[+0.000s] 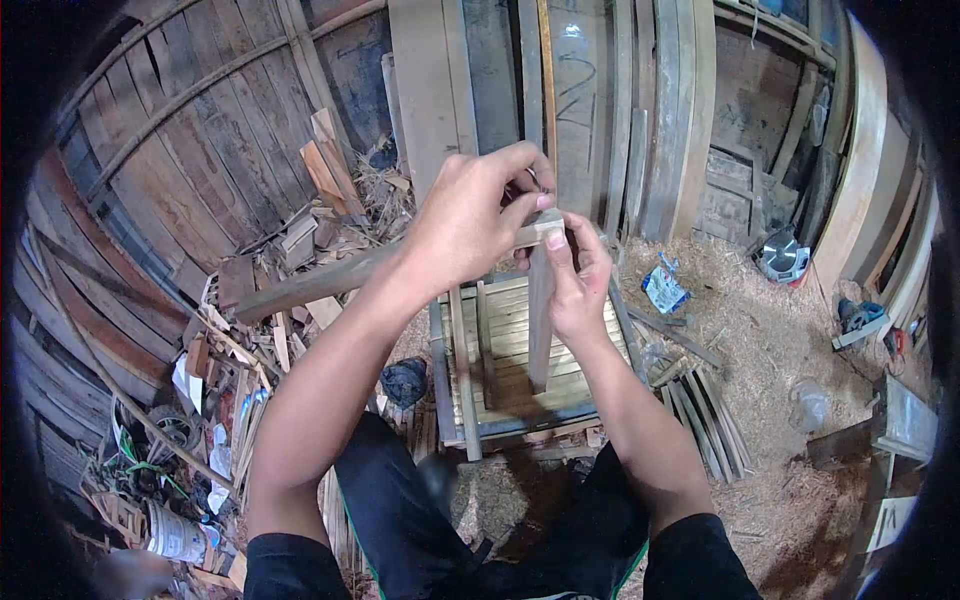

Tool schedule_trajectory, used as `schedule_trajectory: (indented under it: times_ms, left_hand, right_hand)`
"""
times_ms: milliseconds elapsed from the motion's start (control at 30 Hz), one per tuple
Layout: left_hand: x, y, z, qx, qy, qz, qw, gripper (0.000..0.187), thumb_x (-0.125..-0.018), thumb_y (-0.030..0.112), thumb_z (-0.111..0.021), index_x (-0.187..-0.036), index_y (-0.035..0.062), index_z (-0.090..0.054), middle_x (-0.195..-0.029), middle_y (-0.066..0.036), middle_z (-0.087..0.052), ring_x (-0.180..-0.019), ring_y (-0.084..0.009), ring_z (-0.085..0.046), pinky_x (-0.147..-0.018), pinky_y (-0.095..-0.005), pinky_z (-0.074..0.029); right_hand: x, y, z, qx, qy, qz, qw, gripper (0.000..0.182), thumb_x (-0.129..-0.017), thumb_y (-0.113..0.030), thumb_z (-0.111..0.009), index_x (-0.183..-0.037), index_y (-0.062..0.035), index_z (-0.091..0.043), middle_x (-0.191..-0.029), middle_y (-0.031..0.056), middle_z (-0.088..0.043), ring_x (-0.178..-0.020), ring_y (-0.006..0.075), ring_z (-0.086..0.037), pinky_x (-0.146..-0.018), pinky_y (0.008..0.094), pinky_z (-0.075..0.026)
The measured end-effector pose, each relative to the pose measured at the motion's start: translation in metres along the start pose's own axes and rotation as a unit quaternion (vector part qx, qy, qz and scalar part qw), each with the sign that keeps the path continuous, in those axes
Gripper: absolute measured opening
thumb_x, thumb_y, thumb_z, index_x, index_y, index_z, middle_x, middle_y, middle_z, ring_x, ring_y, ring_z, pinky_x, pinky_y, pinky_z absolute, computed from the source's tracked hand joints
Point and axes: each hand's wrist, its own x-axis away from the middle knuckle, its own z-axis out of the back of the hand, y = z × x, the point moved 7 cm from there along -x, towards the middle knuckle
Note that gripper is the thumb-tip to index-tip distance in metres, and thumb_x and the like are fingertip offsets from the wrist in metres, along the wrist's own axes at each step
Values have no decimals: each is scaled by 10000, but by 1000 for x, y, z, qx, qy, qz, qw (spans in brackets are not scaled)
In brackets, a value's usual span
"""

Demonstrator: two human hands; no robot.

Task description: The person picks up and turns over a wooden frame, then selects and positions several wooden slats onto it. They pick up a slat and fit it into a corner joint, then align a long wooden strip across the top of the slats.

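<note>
Two lengths of wood meet at a corner held up in front of me. One wooden bar (330,283) runs off to the left behind my left forearm; the other wooden bar (539,320) points down over a slatted wooden frame (510,325). My right hand (578,283) is closed around the corner, its thumb pressed on the near face. Just above the joint, my left hand (485,205) is closed in a pinch, thumb and fingertips at the top of the corner. Whatever sits between those fingertips is too small to make out.
Offcuts and scrap wood (300,235) are heaped at the left, with a white bucket (178,532) below. Tall boards (590,110) lean at the back. A circular saw blade (782,255), a blue packet (663,288) and stacked slats (707,425) lie on the sawdust floor at right.
</note>
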Motion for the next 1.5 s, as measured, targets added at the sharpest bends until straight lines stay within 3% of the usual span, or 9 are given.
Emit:
schedule_trajectory:
  times_ms: [300,367,500,667,767,1200,1500]
  left_hand:
    - [5,-5,-4,13,25,36,999,146,-941,24,-727,-1067,2,-657,-904,-139,-740,-888,-220,-769,-784,-370,-579]
    - [6,-1,-5,3,41,-30,999,138,-945,22,-722,-1065,6,-655,-900,-148,-732,-888,-220,-765,-781,-379,-575]
    - [7,-2,-7,2,45,-51,998,142,-939,20,-728,-1064,1,-663,-914,-146,-741,-909,-224,-767,-800,-364,-582]
    - [8,-12,-2,41,53,41,997,146,-934,29,-750,-1060,-25,-702,-904,-118,-778,-904,-149,-761,-847,-331,-593]
    - [9,-11,-1,43,59,40,997,147,-935,39,-756,-1059,-23,-710,-890,-117,-784,-892,-122,-752,-844,-329,-593]
    - [9,-10,-3,48,60,69,995,145,-939,74,-763,-1053,-3,-715,-901,-114,-796,-901,-137,-758,-863,-339,-579]
    - [9,-9,-3,53,67,77,993,147,-932,86,-768,-1048,7,-725,-890,-118,-796,-879,-129,-756,-803,-320,-559]
  right_hand:
    - [-1,-3,3,26,8,6,1000,335,-1079,-254,-630,-1260,28,-614,-1025,77,-704,-864,124,-681,-756,286,-556]
    - [-1,-3,3,31,8,4,999,338,-1079,-258,-631,-1259,28,-615,-1025,75,-704,-865,124,-681,-760,286,-555]
    - [-2,-6,1,37,9,20,999,341,-1079,-264,-633,-1256,27,-615,-1016,70,-701,-866,123,-679,-768,288,-555]
    - [-1,-3,1,31,4,23,999,340,-1079,-263,-633,-1252,28,-613,-1004,70,-696,-860,122,-679,-763,288,-556]
    - [-1,-4,0,42,6,21,999,338,-1078,-260,-634,-1250,30,-612,-993,70,-695,-850,123,-680,-755,287,-556]
    - [-1,-5,1,41,12,18,999,332,-1079,-253,-631,-1259,25,-611,-1012,70,-689,-867,126,-670,-772,290,-551]
    - [-1,-1,4,45,8,18,999,288,-1086,-220,-615,-1257,13,-613,-1028,64,-679,-873,122,-657,-776,293,-550]
